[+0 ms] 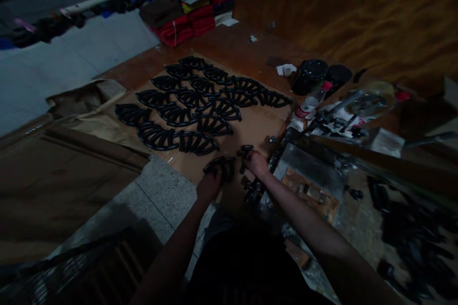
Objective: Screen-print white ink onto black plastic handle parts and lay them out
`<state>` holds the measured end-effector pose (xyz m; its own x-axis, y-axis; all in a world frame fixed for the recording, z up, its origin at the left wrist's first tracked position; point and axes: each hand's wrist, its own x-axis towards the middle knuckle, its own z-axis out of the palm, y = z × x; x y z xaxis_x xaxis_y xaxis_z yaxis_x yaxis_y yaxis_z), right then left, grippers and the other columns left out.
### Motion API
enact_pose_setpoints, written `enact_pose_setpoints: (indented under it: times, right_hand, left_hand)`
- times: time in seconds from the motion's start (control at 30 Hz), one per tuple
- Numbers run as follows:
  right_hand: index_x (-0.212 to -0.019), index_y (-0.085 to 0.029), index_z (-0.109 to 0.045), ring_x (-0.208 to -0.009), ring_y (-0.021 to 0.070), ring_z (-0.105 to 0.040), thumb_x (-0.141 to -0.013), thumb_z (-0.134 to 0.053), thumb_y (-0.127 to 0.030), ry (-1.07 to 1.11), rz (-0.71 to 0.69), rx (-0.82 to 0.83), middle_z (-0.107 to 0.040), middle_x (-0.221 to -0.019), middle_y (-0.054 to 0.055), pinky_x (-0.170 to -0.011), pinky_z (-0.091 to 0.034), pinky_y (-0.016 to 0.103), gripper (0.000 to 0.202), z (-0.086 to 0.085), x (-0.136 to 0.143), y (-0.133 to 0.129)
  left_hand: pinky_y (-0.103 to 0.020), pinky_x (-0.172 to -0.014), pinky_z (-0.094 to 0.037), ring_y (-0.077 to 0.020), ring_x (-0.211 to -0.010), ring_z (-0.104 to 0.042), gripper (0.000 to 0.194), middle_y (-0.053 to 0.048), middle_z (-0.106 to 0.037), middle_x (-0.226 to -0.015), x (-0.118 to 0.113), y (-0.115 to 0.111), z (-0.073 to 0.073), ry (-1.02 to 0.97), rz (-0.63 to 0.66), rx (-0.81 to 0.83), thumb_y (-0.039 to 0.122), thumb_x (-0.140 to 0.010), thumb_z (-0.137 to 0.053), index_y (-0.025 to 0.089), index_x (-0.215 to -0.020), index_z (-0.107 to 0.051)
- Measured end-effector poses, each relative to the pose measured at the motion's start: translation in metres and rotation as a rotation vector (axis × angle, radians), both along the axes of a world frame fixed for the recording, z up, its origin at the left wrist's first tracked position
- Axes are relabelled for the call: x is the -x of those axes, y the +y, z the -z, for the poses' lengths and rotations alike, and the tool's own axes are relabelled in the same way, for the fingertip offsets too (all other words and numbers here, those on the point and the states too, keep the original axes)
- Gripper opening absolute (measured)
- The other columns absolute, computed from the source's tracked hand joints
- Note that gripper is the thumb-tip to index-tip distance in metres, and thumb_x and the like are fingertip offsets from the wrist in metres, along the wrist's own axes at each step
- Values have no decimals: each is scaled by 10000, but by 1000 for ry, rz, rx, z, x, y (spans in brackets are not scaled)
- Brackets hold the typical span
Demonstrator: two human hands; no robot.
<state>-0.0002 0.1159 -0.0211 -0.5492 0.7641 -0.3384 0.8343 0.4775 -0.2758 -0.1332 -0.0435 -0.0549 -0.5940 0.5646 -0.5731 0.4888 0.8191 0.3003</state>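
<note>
My left hand [210, 183] is closed on the near end of a short row of glossy black curved pieces [229, 166] on the cardboard sheet [250, 128]. Its fingertips are partly hidden in the dim light. Just to the right, my right hand [257, 164] pinches a dark curved piece [245, 150], whose exact kind I cannot make out. Beyond both hands, several fanned rows of similar black curved pieces [157, 138] cover much of the cardboard.
A clear bottle with a red cap [315, 97] and black tubs [309, 76] stand at the back right. Beside my right arm is a metal-topped bench [296, 157]. Loose black parts [411, 238] lie at right. Folded red cloth [182, 28] sits at the back; brown cardboard [64, 181] lies left.
</note>
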Motion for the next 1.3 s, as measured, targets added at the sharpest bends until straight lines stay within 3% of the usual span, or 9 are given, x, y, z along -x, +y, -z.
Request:
enact_pose_setpoints:
  times: [0.17,0.23,0.4,0.5,0.57,0.9,1.17,1.23,1.3]
  right_hand:
    - [-1094,-106,-705,-1043,249,-674,-934,-488,-228,-64,42,28,-696,-1106,195,-867,-489,281,296,-1,-16,6]
    - [-1097,-107,-710,-1042,253,-677,-926,-499,-216,-78,24,71,-702,-1105,195,-866,-487,282,293,0,-19,7]
    - [-1060,-150,-735,-980,185,-695,-916,-499,-177,-40,-8,166,-736,-1076,116,-798,-483,213,278,4,-11,0]
    - [-1020,-175,-755,-903,158,-710,-916,-496,-182,-26,-16,231,-761,-984,67,-726,-481,190,279,4,-6,-8]
    - [-1010,-183,-764,-919,164,-710,-920,-503,-205,-19,-25,257,-763,-989,60,-721,-484,194,276,4,-4,-13]
    - [-1136,-258,-732,-1087,199,-666,-931,-537,-256,77,-139,269,-734,-1143,35,-913,-495,272,284,13,-11,-23]
    - [-1200,-210,-695,-1122,217,-630,-884,-563,-187,371,-156,288,-683,-1207,85,-985,-472,329,343,-18,-50,-30]
    - [-1167,-216,-710,-1095,221,-637,-882,-535,-171,488,-137,334,-702,-1168,75,-979,-477,348,337,-26,-66,-31]
    - [-1153,-212,-718,-1072,235,-647,-880,-514,-180,547,-66,358,-714,-1147,81,-974,-482,377,342,-32,-82,-31]
  left_hand:
    - [-431,-807,-507,-353,-1017,-678,579,-214,-698,-1123,-4,-8,-5,39,-7,-4,555,-958,-297,125,-1101,-658]
    - [-425,-827,-506,-338,-1036,-657,530,-205,-689,-1116,-11,-13,-6,137,3,-87,518,-964,-327,119,-1107,-644]
    - [-425,-1082,-375,-303,-1281,-486,426,-145,-521,-1439,-40,-14,-3,299,279,-383,399,-945,-466,181,-1280,-612]
    - [-532,-1112,-316,-350,-1328,-426,523,-86,-453,-1522,-55,-1,0,287,349,-318,452,-928,-505,292,-1426,-503]
    - [-577,-1077,-333,-383,-1335,-403,569,-90,-444,-1529,-60,7,1,302,340,-261,486,-914,-522,307,-1452,-470]
    - [-552,-926,-450,-386,-1223,-472,559,-137,-524,-1409,-65,34,-6,361,216,-199,406,-894,-570,287,-1434,-492]
    - [-556,-962,-435,-378,-1241,-484,473,-126,-584,-1367,-57,9,-19,441,265,-230,505,-908,-538,240,-1287,-636]
    - [-545,-963,-440,-369,-1236,-494,470,-124,-584,-1372,-49,13,-25,481,269,-266,516,-910,-531,240,-1273,-646]
    - [-530,-970,-441,-363,-1244,-489,470,-122,-586,-1372,-40,34,-35,504,287,-319,521,-907,-536,239,-1264,-650]
